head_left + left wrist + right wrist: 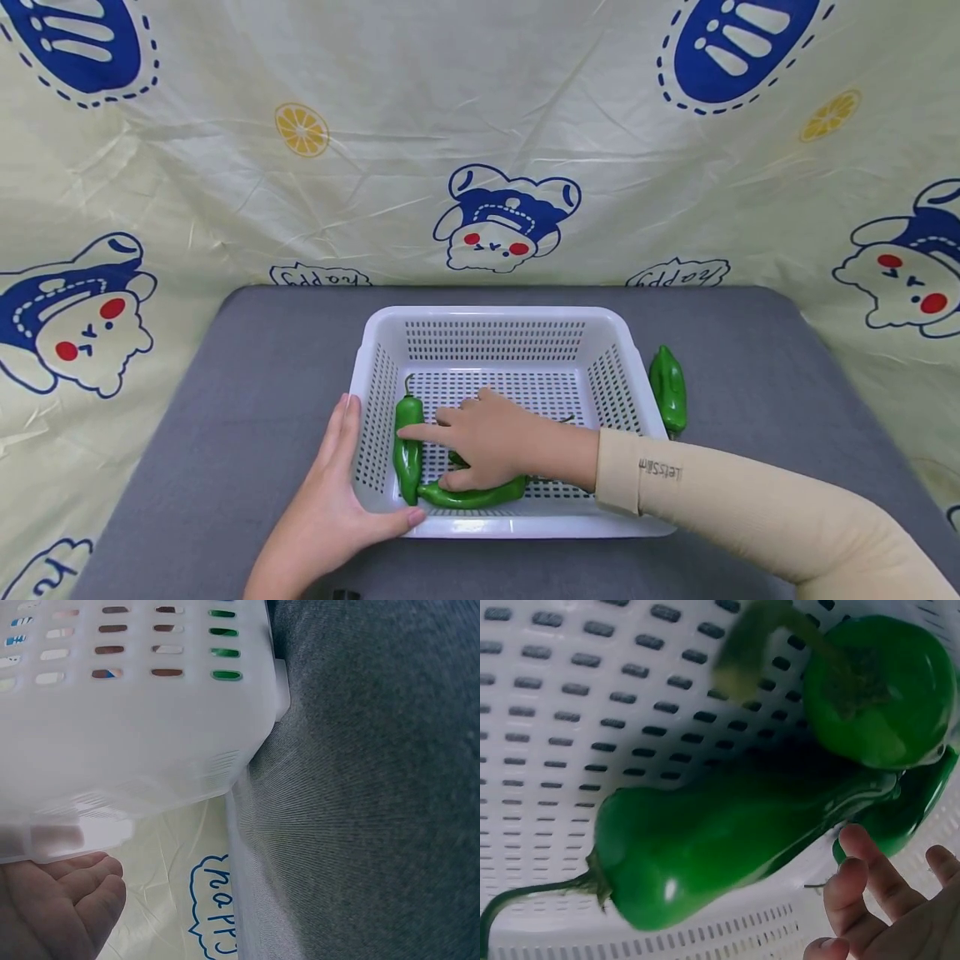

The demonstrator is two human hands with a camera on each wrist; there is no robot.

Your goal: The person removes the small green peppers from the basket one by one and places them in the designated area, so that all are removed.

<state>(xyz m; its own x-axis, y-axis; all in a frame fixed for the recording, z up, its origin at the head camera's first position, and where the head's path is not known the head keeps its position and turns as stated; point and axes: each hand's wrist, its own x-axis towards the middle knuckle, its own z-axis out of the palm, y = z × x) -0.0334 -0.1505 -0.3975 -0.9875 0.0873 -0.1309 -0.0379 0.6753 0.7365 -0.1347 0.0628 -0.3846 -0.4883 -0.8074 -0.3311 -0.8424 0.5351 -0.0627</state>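
Note:
A white perforated plastic basket [495,315] stands on a grey-covered table. My left hand [330,500] holds its near left corner, thumb on the front rim and fingers along the outer left side. Inside, one green pepper [408,471] lies along the left wall and another green pepper [472,498] along the front. Over them reaches my right hand [487,437], its index finger extended onto the left pepper and its thumb at the front one. More green shows beneath that palm, mostly hidden. The right wrist view has a large pepper [697,840] close up beside loosely bent fingers [885,881].
Outside the basket's right wall, another green pepper [669,392] lies on the grey table [750,400]. A cream printed cloth [375,192] hangs behind the table. A small dark object [346,594] shows at the bottom edge.

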